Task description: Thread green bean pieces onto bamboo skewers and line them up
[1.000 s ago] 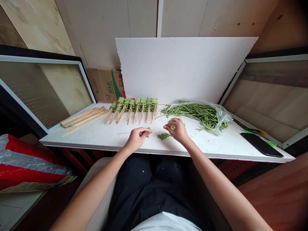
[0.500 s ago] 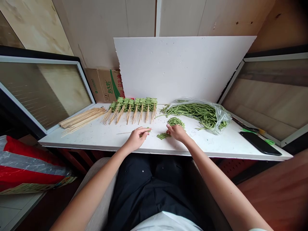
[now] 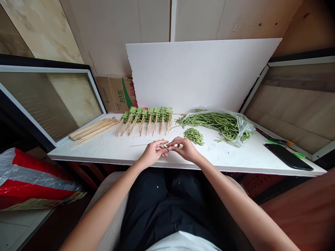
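Observation:
My left hand (image 3: 153, 152) pinches a thin bamboo skewer (image 3: 140, 145) that sticks out to the left over the white table (image 3: 110, 150). My right hand (image 3: 183, 149) meets it fingertip to fingertip, pinched on a short green bean piece. A small heap of cut bean pieces (image 3: 194, 135) lies just beyond my right hand. Further back stands a row of finished bean skewers (image 3: 146, 116). A clear bag of long green beans (image 3: 222, 125) lies at the right.
A bundle of bare bamboo skewers (image 3: 91, 129) lies at the table's left. A black phone (image 3: 288, 157) and a green-handled tool (image 3: 274, 140) sit at the right end. A white board (image 3: 199, 69) leans behind, with a cardboard box (image 3: 116, 94) to its left. A red-and-white bag (image 3: 31, 181) sits low at the left.
My right hand left the cut bean pieces and moved left to meet my left hand at the skewer's tip. The left hand stayed in place.

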`<state>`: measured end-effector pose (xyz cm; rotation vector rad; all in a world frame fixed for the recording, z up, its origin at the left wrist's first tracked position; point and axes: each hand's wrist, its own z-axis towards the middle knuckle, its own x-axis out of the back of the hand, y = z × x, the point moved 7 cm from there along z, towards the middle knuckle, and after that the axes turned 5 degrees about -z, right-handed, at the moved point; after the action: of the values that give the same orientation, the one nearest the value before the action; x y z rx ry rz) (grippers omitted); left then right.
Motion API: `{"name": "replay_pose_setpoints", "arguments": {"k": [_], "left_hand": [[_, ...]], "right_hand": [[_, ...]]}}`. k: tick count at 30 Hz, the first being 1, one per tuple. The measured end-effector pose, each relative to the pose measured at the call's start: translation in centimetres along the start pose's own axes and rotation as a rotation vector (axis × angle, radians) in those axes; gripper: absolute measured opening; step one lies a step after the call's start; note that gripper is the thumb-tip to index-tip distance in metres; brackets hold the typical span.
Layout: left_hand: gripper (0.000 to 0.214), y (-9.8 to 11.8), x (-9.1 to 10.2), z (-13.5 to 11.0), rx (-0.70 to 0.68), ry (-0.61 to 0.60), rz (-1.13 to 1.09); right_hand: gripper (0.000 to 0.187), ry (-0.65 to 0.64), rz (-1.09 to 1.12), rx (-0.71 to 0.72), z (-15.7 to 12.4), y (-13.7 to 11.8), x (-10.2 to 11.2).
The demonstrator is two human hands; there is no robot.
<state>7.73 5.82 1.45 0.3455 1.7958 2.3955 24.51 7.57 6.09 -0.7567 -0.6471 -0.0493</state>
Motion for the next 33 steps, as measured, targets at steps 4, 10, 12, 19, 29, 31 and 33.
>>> {"name": "replay_pose_setpoints", "arguments": {"k": [4,10,12,19,29,31,33], "left_hand": [[0.055,0.2,0.1,0.0,0.0,0.036,0.047],[0.038,0.4,0.8,0.0,-0.016,0.116,0.127],[0.033,0.5,0.8,0.0,-0.028,0.11,0.149],[0.021,0.8,0.2,-0.2,-0.072,0.046,0.207],[0.028,3.1,-0.4,-0.8,-0.164,0.032,0.211],[0.028,3.2,-0.4,-0.7,-0.161,0.045,0.131],[0.03,3.1,-0.5,-0.7,-0.146,0.046,0.062]], "right_hand": [[0.032,0.071,-0.023,-0.028,0.0,1.0,0.7],[0.022,0.065,-0.186,0.094,0.0,-0.8,1.2],[0.02,0.048,-0.24,0.183,-0.1,-1.7,0.8],[0.013,0.063,-0.419,0.356,-0.6,-2.8,-0.4],[0.021,0.279,-0.106,0.191,-1.1,-2.9,-0.4],[0.017,0.293,0.004,0.122,-0.9,-2.2,-0.3],[0.014,0.286,0.054,0.057,-0.7,-1.2,0.0]]}}
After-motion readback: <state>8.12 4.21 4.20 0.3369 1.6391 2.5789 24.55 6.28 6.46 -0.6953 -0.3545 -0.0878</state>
